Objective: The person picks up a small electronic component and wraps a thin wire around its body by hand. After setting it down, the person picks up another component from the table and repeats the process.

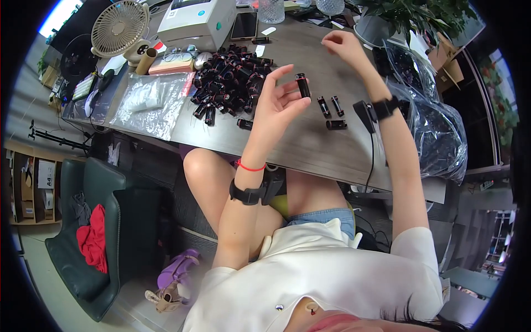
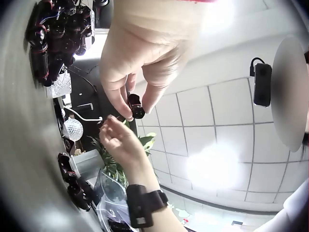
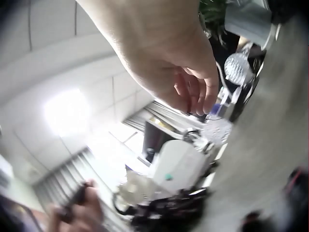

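Observation:
A small black cylinder (image 1: 302, 86) with reddish edging is pinched between the thumb and fingers of my left hand (image 1: 275, 106), raised above the table. In the left wrist view the end of this black cylinder (image 2: 136, 107) shows between the fingertips. My right hand (image 1: 347, 48) is lifted farther forward, its fingers bent and thumb close to them. A tiny dark spot shows at its fingertips in the right wrist view; I cannot tell whether it holds anything. Below the hands lie a few loose black cylinders (image 1: 336, 125). A large heap of similar cylinders (image 1: 227, 80) lies left of my left hand.
A clear plastic bag (image 1: 149, 102) lies at the table's left. Behind the heap stand a white printer (image 1: 193, 25), a phone (image 1: 244, 26) and a fan (image 1: 120, 27). On the right are a potted plant (image 1: 374, 29) and large clear bags (image 1: 440, 130).

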The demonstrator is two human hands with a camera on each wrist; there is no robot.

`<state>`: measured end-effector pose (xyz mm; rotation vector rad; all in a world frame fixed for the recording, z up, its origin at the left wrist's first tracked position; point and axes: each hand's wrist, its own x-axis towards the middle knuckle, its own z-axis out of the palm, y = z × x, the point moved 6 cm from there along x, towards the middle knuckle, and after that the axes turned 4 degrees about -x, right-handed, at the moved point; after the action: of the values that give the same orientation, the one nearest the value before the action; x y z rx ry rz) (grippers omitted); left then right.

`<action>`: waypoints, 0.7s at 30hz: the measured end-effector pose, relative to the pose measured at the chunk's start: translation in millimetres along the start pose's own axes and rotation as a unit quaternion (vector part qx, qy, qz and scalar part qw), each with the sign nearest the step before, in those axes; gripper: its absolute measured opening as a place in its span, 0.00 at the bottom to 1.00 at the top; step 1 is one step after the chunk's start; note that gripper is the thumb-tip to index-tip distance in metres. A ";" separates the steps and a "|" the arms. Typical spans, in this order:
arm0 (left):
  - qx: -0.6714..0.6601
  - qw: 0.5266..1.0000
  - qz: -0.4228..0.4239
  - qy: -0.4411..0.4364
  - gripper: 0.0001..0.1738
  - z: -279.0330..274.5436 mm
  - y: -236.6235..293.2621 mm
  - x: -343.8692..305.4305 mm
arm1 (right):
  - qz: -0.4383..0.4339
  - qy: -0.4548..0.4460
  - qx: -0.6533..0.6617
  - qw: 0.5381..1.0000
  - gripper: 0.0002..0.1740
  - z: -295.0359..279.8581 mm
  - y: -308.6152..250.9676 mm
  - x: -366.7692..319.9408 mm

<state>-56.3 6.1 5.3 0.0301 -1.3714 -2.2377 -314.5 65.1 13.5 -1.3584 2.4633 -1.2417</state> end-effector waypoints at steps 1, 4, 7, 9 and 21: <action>-0.002 1.000 0.001 0.000 0.30 1.8 1.9 -0.3 | 0.056 -0.037 0.173 0.983 0.10 -1.2 -15.8 -11.0; 0.006 1.000 0.016 0.006 0.27 3.7 5.1 -2.1 | 0.054 -0.079 0.355 0.930 0.10 -4.0 -83.0 -50.4; 0.075 0.997 0.026 0.017 0.23 -3.9 5.2 0.0 | 0.017 -0.161 0.450 0.878 0.10 11.8 -120.0 -75.1; 0.110 0.993 0.030 0.032 0.21 -10.2 5.1 -2.7 | 0.020 -0.148 0.446 0.883 0.09 22.1 -130.9 -83.4; 0.093 0.986 0.083 0.111 0.11 -17.4 23.2 -5.2 | -0.007 -0.147 0.362 0.921 0.08 39.6 -146.5 -95.5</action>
<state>-37.5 -14.3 15.1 0.2142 -1.4001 -1.9017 -140.6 69.1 57.0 -1.2158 1.5446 -1.5798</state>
